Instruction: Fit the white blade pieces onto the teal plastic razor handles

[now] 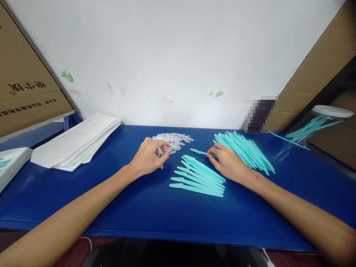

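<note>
My right hand [224, 158] is closed on the handle of a turquoise eyebrow razor [198, 151], whose narrow head points left. Over the front of a heap of small translucent whitish blade caps [176, 139], my left hand [151, 155] is curled with thumb and index fingertip close together. Whether a cap sits between those fingertips I cannot make out. Below the hands, several turquoise razors lie in a fanned row [197, 178], heads to the left. Beside and behind my right hand is a larger pile of turquoise razors [244, 150], partly covered by the hand.
White flat bags [80, 142] are stacked at the left, with a white box [12, 163] nearer the edge. A clear jar with a white lid [332, 110] holds turquoise sticks at the right. Cardboard boxes [27, 74] flank the blue table [133, 215]; a wall stands behind.
</note>
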The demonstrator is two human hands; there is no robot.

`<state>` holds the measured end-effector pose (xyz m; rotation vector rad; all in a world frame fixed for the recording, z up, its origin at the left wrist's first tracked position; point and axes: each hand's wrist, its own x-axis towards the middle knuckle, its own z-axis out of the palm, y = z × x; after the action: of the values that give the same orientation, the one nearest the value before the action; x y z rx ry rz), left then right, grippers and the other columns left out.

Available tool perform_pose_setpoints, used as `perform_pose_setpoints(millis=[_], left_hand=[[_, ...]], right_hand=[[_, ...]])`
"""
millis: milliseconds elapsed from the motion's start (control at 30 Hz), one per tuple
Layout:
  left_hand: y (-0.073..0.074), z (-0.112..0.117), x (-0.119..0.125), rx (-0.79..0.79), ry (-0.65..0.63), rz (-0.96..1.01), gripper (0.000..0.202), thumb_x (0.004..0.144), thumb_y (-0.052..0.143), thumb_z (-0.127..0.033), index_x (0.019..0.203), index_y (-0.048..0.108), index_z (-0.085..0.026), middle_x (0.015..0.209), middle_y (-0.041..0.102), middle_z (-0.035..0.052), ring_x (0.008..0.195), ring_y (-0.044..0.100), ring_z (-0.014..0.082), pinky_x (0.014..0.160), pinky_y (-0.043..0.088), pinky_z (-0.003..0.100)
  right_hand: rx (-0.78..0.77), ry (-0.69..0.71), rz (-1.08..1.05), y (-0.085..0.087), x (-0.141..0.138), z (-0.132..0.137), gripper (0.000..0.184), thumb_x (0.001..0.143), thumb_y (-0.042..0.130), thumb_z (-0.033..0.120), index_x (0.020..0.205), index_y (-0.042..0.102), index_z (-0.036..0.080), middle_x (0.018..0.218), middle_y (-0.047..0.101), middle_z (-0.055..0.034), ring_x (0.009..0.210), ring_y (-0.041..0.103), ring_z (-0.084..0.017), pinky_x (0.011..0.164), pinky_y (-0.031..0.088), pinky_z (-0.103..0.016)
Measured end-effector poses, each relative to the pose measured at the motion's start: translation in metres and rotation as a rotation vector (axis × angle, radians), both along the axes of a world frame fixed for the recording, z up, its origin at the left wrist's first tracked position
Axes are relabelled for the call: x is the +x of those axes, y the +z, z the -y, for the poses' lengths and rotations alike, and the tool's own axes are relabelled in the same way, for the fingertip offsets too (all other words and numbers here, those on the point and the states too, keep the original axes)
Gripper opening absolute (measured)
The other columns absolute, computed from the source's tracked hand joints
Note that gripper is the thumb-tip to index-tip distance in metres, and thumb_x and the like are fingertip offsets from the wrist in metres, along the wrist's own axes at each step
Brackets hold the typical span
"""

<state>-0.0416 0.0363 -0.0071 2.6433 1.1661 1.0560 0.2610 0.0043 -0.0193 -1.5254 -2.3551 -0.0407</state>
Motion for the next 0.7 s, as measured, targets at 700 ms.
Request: perform_pose_setpoints(millis=[700], left_hand=[[-0.013, 0.004, 0.006, -0.034, -0.089, -0.35, 0.027, 0.101, 0.048, -0.023, 0.109, 0.073, -0.02, 0.101, 0.074, 0.0074, 0.1, 0.051, 0.0268, 0.083, 0.035, 0.043]], right_hand=[[-0.344, 0.044, -0.044, 0.019, 0.002, 0.012, 0.019, 0.089, 0.055, 0.034, 0.08, 0.067, 0.022, 0.048, 0.053, 0.0032, 0.041, 0.049, -0.015, 0.043, 0.031, -0.028]])
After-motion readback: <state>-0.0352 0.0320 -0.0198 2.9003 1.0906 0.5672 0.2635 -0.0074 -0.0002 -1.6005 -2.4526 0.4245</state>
